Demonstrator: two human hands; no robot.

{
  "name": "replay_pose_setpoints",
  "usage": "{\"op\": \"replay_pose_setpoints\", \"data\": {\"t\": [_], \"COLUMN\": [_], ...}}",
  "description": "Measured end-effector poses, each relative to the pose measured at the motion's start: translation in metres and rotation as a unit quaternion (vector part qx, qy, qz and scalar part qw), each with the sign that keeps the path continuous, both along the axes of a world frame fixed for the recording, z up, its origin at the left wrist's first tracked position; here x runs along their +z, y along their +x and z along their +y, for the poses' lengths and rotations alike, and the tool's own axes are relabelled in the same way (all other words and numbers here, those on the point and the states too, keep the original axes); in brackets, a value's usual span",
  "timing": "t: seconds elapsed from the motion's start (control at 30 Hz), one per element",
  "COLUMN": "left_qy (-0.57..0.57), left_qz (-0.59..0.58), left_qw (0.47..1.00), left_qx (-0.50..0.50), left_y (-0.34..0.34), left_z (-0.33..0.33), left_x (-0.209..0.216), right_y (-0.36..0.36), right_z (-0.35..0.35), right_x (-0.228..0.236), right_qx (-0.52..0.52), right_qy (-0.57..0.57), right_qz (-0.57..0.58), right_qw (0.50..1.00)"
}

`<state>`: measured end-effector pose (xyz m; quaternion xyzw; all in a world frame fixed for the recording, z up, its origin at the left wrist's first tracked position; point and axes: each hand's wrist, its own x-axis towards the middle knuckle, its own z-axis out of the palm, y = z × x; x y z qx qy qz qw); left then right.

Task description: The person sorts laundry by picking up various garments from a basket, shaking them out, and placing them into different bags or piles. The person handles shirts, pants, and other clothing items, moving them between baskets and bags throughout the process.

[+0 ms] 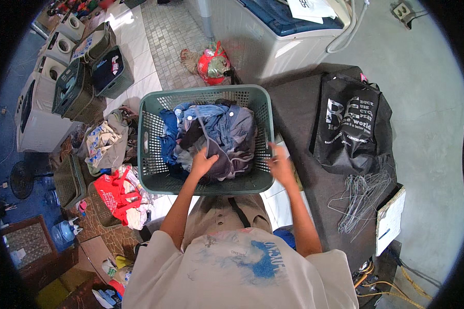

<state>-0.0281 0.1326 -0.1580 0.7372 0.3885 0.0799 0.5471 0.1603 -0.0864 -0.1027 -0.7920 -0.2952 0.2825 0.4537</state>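
Observation:
A green plastic laundry basket [206, 189] stands in front of me, filled with crumpled blue, grey and dark clothes [237, 129]. My left hand [203, 164] reaches into it, fingers closed on a dark grey-purple garment [220, 167]. A thin grey strap or edge runs upward from that garment across the pile. At the basket's right rim is my right hand [280, 166], slightly smeared by motion. Its finger positions are unclear, and I cannot tell whether it touches the rim.
To the right, a dark padded surface [294, 108] bears a black bag [348, 126] and tangled wire hangers [363, 198]. A washing machine [288, 51] stands ahead. Left are heaped clothes [105, 141], a red bag [119, 195], more laundry baskets [116, 82] and front-loading machines [51, 67].

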Motion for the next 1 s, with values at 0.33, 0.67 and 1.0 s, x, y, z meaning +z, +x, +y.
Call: {"op": "replay_pose_setpoints", "data": {"t": [0.33, 0.67, 1.0], "left_qy": [-0.236, 0.104, 0.254], "left_qz": [-0.220, -0.036, 0.021], "left_qw": [0.940, 0.991, 0.950], "left_qx": [0.115, -0.077, -0.181], "left_y": [-0.067, -0.067, 0.040], "left_z": [-0.003, 0.123, 0.113], "left_x": [0.156, 0.053, -0.049], "right_y": [-0.120, -0.009, 0.122], "right_z": [0.087, 0.076, 0.013], "right_x": [0.027, 0.192, 0.059], "right_qx": [0.258, -0.127, -0.359], "right_qy": [0.109, 0.179, 0.182], "right_qz": [0.107, -0.239, -0.383], "right_qw": [0.954, 0.946, 0.831]}}
